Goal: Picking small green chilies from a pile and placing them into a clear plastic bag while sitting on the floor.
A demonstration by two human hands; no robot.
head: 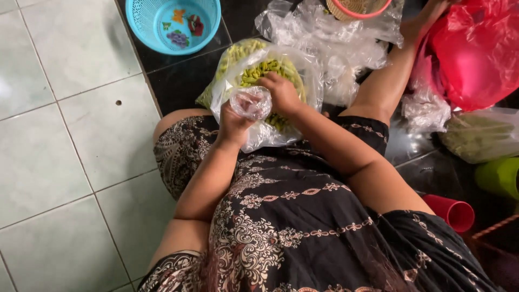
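I sit on the floor with a large clear plastic bag (pixel 311 73) full of small yellow-green snack pieces (pixel 270 67) in front of my lap. My left hand (pixel 233 123) grips a small clear plastic bag (pixel 251 103) and holds its mouth up. My right hand (pixel 282 92) rests at the small bag's opening, over the pile of pieces, with its fingers curled; whether it holds any pieces is hidden. A second bag of the same green pieces (pixel 233 54) lies just behind.
A blue plastic basket (pixel 173 24) stands on the dark tiles at the back. Crumpled clear bags (pixel 330 38) and a woven basket (pixel 359 8) lie behind. At the right are a red bag (pixel 478 51), a red cup (pixel 453 211), a green container (pixel 500 176).
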